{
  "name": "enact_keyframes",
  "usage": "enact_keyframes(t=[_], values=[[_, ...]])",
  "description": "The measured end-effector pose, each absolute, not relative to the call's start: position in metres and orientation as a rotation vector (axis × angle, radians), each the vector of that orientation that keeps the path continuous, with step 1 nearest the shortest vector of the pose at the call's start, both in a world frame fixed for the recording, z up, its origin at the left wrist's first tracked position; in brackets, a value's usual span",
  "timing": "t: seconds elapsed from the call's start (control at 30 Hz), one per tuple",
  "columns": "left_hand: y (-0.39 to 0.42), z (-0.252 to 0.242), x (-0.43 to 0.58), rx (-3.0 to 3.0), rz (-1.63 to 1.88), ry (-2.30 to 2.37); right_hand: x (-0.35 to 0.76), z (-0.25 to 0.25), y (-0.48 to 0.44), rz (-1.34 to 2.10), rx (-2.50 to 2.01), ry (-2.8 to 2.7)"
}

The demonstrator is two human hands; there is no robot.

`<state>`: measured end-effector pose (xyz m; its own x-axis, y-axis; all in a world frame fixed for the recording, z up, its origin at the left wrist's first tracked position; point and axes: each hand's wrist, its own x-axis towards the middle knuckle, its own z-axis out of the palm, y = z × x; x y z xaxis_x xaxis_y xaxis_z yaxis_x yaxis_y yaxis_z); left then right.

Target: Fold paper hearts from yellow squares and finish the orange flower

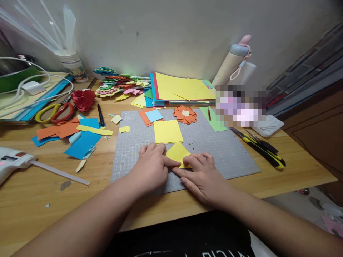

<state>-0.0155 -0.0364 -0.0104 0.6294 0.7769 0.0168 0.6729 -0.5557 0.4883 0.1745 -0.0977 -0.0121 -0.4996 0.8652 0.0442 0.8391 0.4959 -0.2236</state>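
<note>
On cutting mat (225,153): paper piece (177,151) lay toward near edge, square sheets (168,131) just behind, paper flower (184,113) by far edge. Utility knife (270,157) lay outside right edge; glue gun (14,160), well beyond left edge.

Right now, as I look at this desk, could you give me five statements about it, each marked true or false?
1. The left hand and right hand are both at the same piece of yellow paper. True.
2. The right hand is holding the utility knife. False: the utility knife lies untouched by the right edge of the cutting mat.
3. Square yellow sheets lie on the mat, just beyond the hands. True.
4. The orange paper flower sits on bare wood. False: the orange paper flower is on the mat.
5. A red paper flower lies to the left of the mat. True.
</note>
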Motion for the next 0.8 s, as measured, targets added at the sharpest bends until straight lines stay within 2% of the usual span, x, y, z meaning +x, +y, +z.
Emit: enact_keyframes(t=[0.17, 0.3, 0.4, 0.8], values=[[-0.039, -0.009, -0.016, 2.416, 0.390, 1.138, 0.183, -0.021, -0.099, 0.159, -1.386, -2.376], [-0.037, -0.013, -0.016, 2.448, 0.454, 1.095, 0.188, -0.029, -0.097, 0.125, -1.502, -2.152], [-0.036, -0.015, -0.015, 2.477, 0.512, 1.054, 0.187, -0.029, -0.091, 0.182, -1.508, -2.259], [-0.034, -0.014, -0.009, 2.702, 0.612, 0.929, 0.187, -0.015, -0.075, -0.066, -1.230, -2.644]])
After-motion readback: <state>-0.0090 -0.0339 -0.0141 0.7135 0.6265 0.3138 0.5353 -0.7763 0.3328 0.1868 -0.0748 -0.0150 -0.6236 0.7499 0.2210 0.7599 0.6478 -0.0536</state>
